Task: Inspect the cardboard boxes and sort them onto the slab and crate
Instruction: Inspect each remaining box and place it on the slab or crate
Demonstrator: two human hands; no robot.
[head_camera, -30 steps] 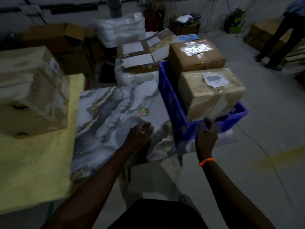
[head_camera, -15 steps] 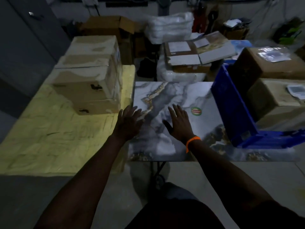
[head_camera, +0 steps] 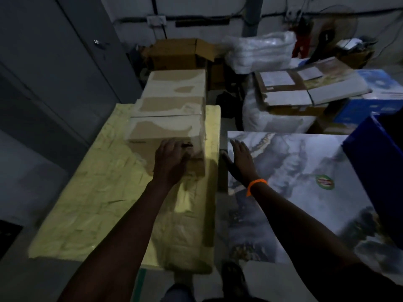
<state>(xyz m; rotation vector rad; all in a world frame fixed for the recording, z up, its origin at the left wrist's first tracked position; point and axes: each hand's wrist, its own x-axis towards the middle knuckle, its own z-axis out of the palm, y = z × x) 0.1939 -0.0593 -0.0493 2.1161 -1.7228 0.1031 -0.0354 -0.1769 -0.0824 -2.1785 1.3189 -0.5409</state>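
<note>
Touches the near face of the front cardboard box (head_camera: 144,153) with the left hand (head_camera: 172,162), just left of centre, fingers laid fairly straight against the cardboard and curled round nothing; blurred there, so no finer detail. Holds the right hand (head_camera: 241,160) flat and wide at the left edge of the marbled slab (head_camera: 305,153), just right of centre, thumb stuck out over the gap beside it; resting or hovering, cannot tell. Wears an orange band (head_camera: 256,185) on the right wrist.

At 12 o'clock from the left hand: the stack of cardboard boxes (head_camera: 172,101), patched with pale tape, standing on a yellow sheet (head_camera: 98,203) that runs down to 8 o'clock. At 3 o'clock, on the slab's far right: the blue crate (head_camera: 375,171), only its near wall in view. Between right hand and crate, on the slab: a round green-and-red sticker (head_camera: 325,182).

At 1 o'clock, beyond the slab: flat cartons with paper labels (head_camera: 287,88) on white sacks (head_camera: 272,123). At 12 o'clock, by the wall: an open brown carton (head_camera: 181,53).
</note>
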